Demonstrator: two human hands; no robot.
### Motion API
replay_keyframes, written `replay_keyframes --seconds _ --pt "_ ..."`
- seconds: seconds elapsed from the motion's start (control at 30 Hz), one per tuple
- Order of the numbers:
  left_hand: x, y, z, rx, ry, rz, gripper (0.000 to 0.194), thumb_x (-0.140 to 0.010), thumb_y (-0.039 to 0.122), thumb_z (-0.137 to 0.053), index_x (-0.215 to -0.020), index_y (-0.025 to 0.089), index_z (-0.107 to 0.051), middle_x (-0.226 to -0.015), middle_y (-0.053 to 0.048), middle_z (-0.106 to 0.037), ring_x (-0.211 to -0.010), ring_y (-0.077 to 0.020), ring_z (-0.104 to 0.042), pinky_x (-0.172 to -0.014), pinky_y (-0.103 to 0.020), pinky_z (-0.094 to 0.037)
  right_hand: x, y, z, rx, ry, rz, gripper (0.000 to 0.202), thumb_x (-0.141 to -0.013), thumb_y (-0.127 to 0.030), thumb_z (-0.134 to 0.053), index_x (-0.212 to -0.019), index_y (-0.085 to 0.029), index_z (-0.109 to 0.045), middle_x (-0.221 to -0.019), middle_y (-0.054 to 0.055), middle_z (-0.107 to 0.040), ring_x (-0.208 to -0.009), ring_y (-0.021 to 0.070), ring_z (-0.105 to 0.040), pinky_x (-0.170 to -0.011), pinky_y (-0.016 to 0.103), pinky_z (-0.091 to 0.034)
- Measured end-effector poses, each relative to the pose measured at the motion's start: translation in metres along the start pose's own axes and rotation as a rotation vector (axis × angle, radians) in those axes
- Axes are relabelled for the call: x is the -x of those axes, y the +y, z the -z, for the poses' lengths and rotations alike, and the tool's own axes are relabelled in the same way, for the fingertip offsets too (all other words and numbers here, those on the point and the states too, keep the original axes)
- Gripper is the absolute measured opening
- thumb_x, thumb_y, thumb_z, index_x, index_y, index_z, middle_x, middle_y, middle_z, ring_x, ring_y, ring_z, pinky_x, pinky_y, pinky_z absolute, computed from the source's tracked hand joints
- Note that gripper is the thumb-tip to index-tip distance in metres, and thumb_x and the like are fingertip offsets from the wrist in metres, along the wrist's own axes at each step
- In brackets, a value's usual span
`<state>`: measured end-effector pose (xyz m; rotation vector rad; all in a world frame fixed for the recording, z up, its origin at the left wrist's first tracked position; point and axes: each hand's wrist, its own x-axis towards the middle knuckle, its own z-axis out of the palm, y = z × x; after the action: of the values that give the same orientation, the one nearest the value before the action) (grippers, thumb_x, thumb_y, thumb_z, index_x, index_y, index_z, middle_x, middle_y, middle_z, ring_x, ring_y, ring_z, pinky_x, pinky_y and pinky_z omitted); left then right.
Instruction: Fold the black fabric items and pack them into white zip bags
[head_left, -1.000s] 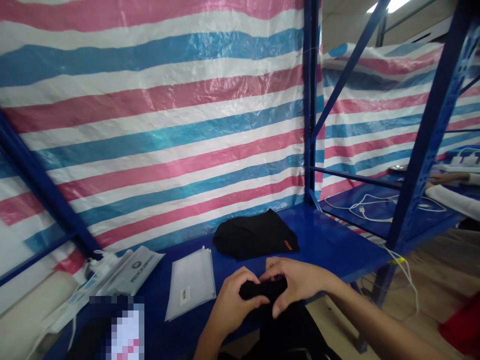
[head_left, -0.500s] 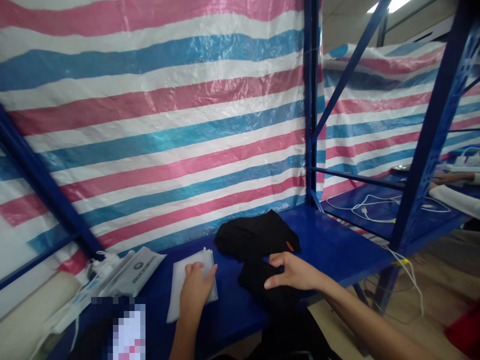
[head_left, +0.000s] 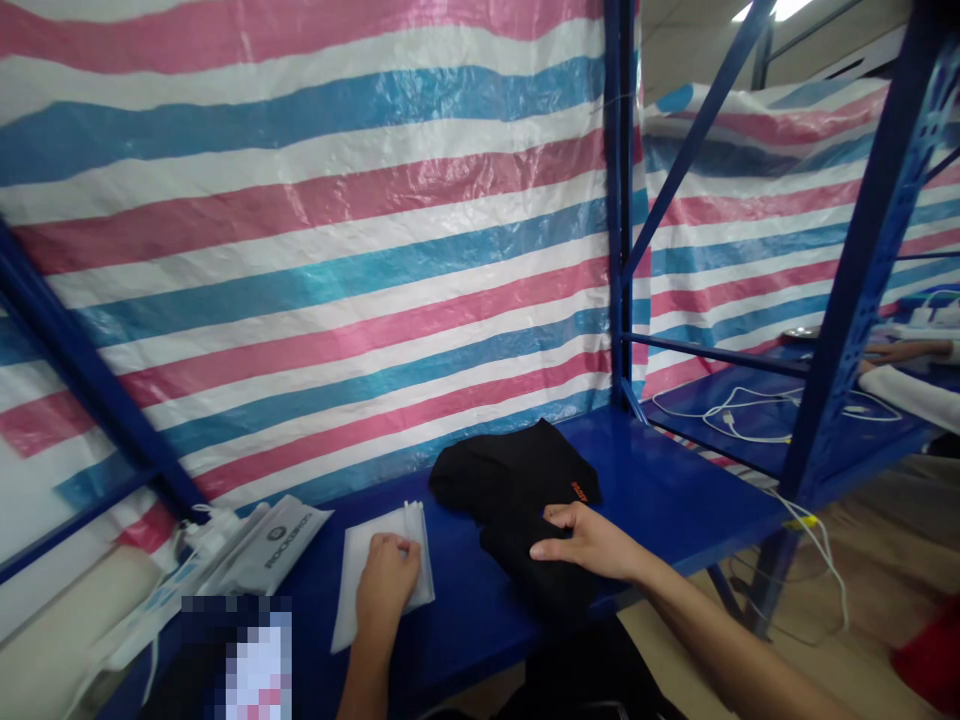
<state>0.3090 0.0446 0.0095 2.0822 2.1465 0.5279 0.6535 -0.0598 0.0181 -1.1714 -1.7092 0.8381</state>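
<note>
My left hand (head_left: 388, 585) rests on a small stack of translucent white zip bags (head_left: 346, 600) that lies flat on the blue table. Its fingers are curled in with the thumb against them; what they pinch, if anything, is hidden. My right hand (head_left: 589, 542) grips a black cloth (head_left: 517, 545) between thumb and fingers at the table's front edge. Behind it, more black cloth (head_left: 502, 465) with small orange lettering lies on the table, touching or overlapping it; I cannot tell whether the two are one piece.
Grey printed packets (head_left: 281, 545) and a white power strip (head_left: 127, 625) lie at the left. Blue rack posts (head_left: 619, 200) frame the table (head_left: 660, 480). White cables (head_left: 739, 410) lie on the neighbouring table, where another person's sleeve (head_left: 911, 390) shows.
My left thumb and fingers have drawn together on the bags. My right hand has barely moved, and the cloth under it has shifted slightly.
</note>
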Motion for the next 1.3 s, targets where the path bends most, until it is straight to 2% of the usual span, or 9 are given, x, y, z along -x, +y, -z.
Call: replay_keyframes --seconds 0.1,0.2,0.37,0.5,0.7,0.87,0.97,1.07,1.3 --pt "0.008 0.005 0.007 -0.006 0.068 -0.009 0.023 -0.102 0.033 -0.047 -0.098 0.021 -0.066 -0.126 -0.014 -0.071 -0.114 -0.0307 -0.071 -0.093 -0.036 -0.050 0.000 0.000 0.001 -0.090 -0.018 -0.025 0.056 -0.083 -0.071 -0.080 -0.070 -0.018 -0.067 -0.079 0.000 -0.060 -0.077 0.0187 -0.056 -0.073 0.030 -0.047" --pt "0.019 0.014 0.017 0.010 0.196 -0.027 0.025 -0.104 0.032 -0.046 -0.118 0.021 -0.063 -0.115 -0.012 -0.077 -0.107 -0.0327 -0.074 -0.089 -0.038 -0.052 0.000 0.000 0.001 -0.223 -0.037 -0.087 0.055 -0.082 -0.071 -0.082 -0.077 -0.017 -0.072 -0.079 0.001 -0.064 -0.076 0.0184 -0.057 -0.069 0.029 -0.046" --pt "0.035 0.038 0.026 0.087 0.315 -0.366 0.028 -0.104 0.025 -0.042 -0.117 0.025 -0.067 -0.125 -0.011 -0.074 -0.116 -0.0306 -0.070 -0.102 -0.041 -0.051 -0.004 -0.015 -0.002 -0.407 -0.156 -0.107 0.054 -0.080 -0.069 -0.085 -0.082 -0.016 -0.076 -0.077 0.000 -0.066 -0.071 0.0161 -0.056 -0.065 0.027 -0.044" --pt "0.047 0.057 0.021 0.199 0.293 -0.511 0.025 -0.100 0.025 -0.050 -0.120 0.023 -0.065 -0.128 -0.013 -0.067 -0.118 -0.0313 -0.068 -0.101 -0.044 -0.055 -0.011 -0.032 -0.007 -0.464 -0.290 -0.059 0.050 -0.079 -0.061 -0.090 -0.074 -0.014 -0.073 -0.074 -0.001 -0.062 -0.068 0.0121 -0.052 -0.062 0.023 -0.040" --pt "0.059 0.059 0.005 0.241 0.206 -0.775 0.068 -0.092 0.002 -0.045 -0.154 0.028 -0.051 -0.152 -0.012 -0.055 -0.137 -0.0278 -0.061 -0.113 -0.045 -0.054 -0.036 -0.024 0.006 -0.338 -0.444 -0.280 0.054 -0.075 -0.068 -0.089 -0.076 -0.016 -0.074 -0.061 -0.004 -0.058 -0.051 0.0096 -0.045 -0.049 0.023 -0.032" --pt "0.063 0.061 -0.002 0.142 0.272 -0.900 0.081 -0.093 -0.003 -0.038 -0.166 0.031 -0.038 -0.153 -0.012 -0.058 -0.142 -0.0280 -0.057 -0.118 -0.051 -0.050 -0.053 -0.018 0.017 -0.078 -0.309 -0.238 0.065 -0.077 -0.074 -0.083 -0.059 -0.021 -0.050 -0.049 -0.010 -0.031 -0.046 0.0077 -0.027 -0.046 0.026 -0.017" --pt "0.065 0.068 -0.003 0.104 0.331 -0.895 0.084 -0.092 -0.005 -0.038 -0.168 0.031 -0.037 -0.155 -0.013 -0.057 -0.148 -0.0323 -0.052 -0.122 -0.059 -0.044 -0.050 -0.024 0.006 0.120 -0.106 -0.028 0.069 -0.078 -0.071 -0.084 -0.056 -0.020 -0.044 -0.058 -0.007 -0.039 -0.055 0.0092 -0.034 -0.054 0.028 -0.022" --pt "0.063 0.072 -0.005 0.138 0.366 -0.868 0.082 -0.093 -0.004 -0.037 -0.168 0.030 -0.037 -0.155 -0.015 -0.055 -0.151 -0.0324 -0.049 -0.121 -0.058 -0.046 -0.040 -0.032 -0.008 0.315 0.033 0.122 0.065 -0.082 -0.066 -0.084 -0.058 -0.019 -0.047 -0.069 -0.003 -0.051 -0.063 0.0117 -0.044 -0.060 0.030 -0.026" --pt "0.059 0.067 0.002 0.190 0.264 -0.859 0.082 -0.095 -0.001 -0.040 -0.169 0.033 -0.033 -0.157 -0.013 -0.053 -0.147 -0.0283 -0.055 -0.118 -0.048 -0.052 -0.034 -0.031 -0.010 0.325 -0.117 0.204 0.052 -0.082 -0.058 -0.090 -0.063 -0.018 -0.062 -0.076 -0.002 -0.055 -0.068 0.0138 -0.052 -0.064 0.028 -0.033"
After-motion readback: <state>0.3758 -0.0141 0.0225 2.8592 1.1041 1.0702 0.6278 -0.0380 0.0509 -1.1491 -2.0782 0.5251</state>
